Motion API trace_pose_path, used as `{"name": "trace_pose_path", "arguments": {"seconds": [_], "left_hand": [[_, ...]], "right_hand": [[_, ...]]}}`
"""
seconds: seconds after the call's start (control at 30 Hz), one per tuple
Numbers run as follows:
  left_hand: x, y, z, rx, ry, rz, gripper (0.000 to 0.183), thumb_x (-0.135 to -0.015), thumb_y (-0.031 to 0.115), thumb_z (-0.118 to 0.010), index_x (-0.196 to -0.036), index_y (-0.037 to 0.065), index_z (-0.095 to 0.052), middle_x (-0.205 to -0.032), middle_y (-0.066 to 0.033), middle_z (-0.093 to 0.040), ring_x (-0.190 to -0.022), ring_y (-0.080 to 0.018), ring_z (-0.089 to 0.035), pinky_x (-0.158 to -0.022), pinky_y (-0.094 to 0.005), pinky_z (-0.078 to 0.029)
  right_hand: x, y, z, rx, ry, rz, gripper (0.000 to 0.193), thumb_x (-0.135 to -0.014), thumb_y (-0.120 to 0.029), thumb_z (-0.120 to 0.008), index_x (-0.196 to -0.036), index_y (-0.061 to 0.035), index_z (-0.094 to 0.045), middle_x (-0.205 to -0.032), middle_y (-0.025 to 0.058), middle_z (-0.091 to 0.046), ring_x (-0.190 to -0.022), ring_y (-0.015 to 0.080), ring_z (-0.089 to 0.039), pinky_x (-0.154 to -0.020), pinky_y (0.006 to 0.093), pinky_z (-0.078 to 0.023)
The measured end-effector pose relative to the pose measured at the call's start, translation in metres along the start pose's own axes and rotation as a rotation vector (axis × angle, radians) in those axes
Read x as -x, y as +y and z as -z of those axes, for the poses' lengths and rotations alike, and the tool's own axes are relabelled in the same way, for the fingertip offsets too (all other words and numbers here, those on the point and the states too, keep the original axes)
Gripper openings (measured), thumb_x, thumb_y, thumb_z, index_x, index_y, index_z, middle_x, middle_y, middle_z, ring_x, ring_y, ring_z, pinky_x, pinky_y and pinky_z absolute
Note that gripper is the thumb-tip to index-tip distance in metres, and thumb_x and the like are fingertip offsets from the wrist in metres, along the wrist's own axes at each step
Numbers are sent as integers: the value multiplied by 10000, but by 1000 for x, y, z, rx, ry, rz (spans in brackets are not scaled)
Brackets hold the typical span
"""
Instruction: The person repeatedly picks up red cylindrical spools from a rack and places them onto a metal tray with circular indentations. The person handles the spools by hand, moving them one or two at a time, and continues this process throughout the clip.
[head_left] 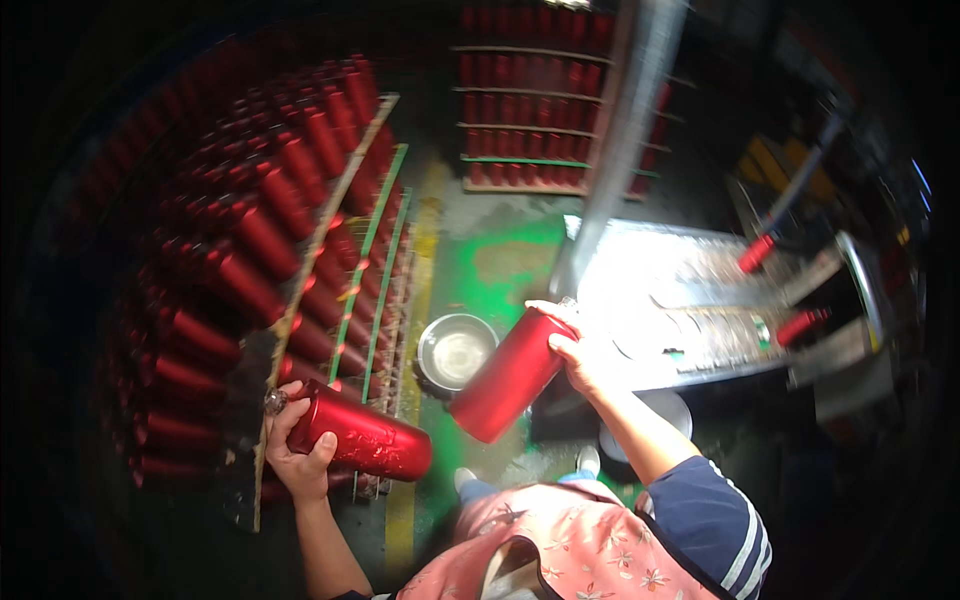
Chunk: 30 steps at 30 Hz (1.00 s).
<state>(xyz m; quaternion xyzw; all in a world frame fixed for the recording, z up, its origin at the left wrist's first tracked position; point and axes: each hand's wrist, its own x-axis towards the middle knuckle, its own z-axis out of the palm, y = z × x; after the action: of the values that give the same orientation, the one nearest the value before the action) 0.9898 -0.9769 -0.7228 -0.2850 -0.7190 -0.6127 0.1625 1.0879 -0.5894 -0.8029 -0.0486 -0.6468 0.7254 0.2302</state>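
Observation:
My left hand [298,455] is closed around the neck end of a red metal cylinder [375,440], shaped like a fire extinguisher body. It lies nearly level, with its base toward the middle and pale flecks on its side. A shiny round fitting [275,402] shows at its neck. A second red cylinder [507,380] is gripped near its top by my right hand [575,350]. That one tilts, its base down and to the left, and its neck is mostly hidden by my fingers and glare. The two cylinders are apart.
Stacked racks [290,330] of many red cylinders stand on the left, more shelves [530,125] at the back. A metal bowl [457,352] sits on the floor ahead. A brightly lit metal worktable [700,375] is on the right, behind a blurred upright pole [615,150].

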Motion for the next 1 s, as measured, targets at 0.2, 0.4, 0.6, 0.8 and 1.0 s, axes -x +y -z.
{"name": "trace_pose_path", "arguments": {"seconds": [0.2,0.4,0.6,0.8,1.0], "left_hand": [[78,-29,-278,888,-463,881,524,-808,234,-747,-1239,-19,-588,-1177,-162,-652,-1009,-274,-677,-898,-412,-576],[182,-26,-524,646,-959,1745,377,-941,373,-562,-1091,31,-615,-990,-114,-684,-830,-236,-677,-709,-386,-582],[299,-75,-654,762,-1552,1352,299,-986,323,-455,-912,71,-597,-904,-120,-663,-749,-280,-640,-643,-429,-548],[330,-78,-717,965,-1427,1781,341,-989,360,-502,-1021,55,-649,-1011,-162,-687,-828,-302,-667,-740,-452,-567],[216,77,-869,609,-1130,1118,318,-960,205,-617,-1218,19,-642,-1123,-113,-676,-927,-245,-672,-870,-347,-555]], "right_hand": [[195,60,261,-291,447,-426,474,-904,-250,-634,-1314,-14,-601,-1208,111,-656,-1109,190,-618,-1006,347,-486],[309,116,394,-824,550,-716,457,-970,-325,-514,-1366,-100,-542,-1249,175,-638,-1122,292,-650,-975,443,-539],[333,121,449,-1107,650,-840,411,-992,-368,-429,-1279,-118,-585,-1198,214,-672,-1030,315,-684,-901,458,-565],[374,119,509,-1243,732,-597,419,-1005,-415,-410,-1279,-149,-580,-1205,217,-672,-987,323,-686,-865,447,-572],[342,13,712,-340,1177,-152,388,-952,-137,-573,-1330,-59,-615,-1032,59,-680,-1000,138,-637,-924,312,-512]]}}
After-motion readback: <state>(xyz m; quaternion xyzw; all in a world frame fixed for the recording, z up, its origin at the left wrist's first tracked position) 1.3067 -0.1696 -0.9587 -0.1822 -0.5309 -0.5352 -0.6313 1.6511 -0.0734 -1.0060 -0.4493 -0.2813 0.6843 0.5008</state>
